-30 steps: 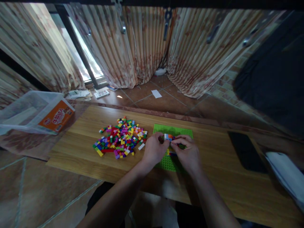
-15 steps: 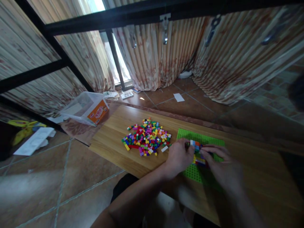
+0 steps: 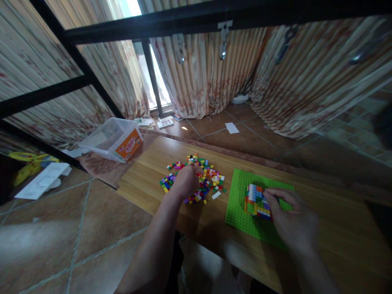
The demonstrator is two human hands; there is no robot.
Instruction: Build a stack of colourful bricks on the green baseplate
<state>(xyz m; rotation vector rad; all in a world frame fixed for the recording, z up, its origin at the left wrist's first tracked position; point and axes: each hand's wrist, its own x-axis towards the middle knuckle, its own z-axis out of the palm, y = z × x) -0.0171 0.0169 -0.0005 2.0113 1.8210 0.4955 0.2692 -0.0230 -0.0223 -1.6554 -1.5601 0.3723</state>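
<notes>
My left hand (image 3: 187, 181) is over the pile of small toy bricks (image 3: 211, 173), one finger stretched out and the others mostly hidden beneath the palm. I see nothing held in it. On the green studded baseplate (image 3: 237, 200) stands a low block built of many-coloured toy bricks (image 3: 257, 200), with a white brick along its top left. My right hand (image 3: 294, 218) grips the right side of this build between thumb and fingers. What lies directly under those fingertips is hidden.
The pile and baseplate share a long wooden table (image 3: 147, 163). Beyond its left end sits a clear plastic bin (image 3: 107, 141) with an orange label. A black metal frame (image 3: 147, 26) crosses above, before striped curtains (image 3: 196, 73). White foam-like pieces (image 3: 43, 179) lie on the tiled floor.
My left hand has left the brick build and moved left to the loose pile. The right hand stays at the build, which now shows more fully.
</notes>
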